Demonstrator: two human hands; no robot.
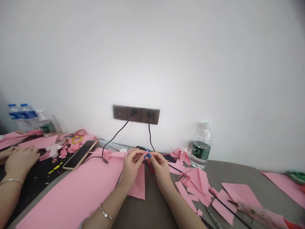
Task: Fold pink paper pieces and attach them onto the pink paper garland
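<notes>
Broadly: one grey table (140,213). Large pink sheet (76,190), flat, left of centre. Clear bottle (201,146), upright near the wall, pink paper scraps (199,181) beside it. Phone (80,155), by the sheet's edge. Black cord (116,135), drooping onto the sheet's far end. Left hand (132,163) and right hand (160,167), angled inward, fingers nearly closed, pinching one small pink piece (146,153) between both sets of fingertips.
</notes>
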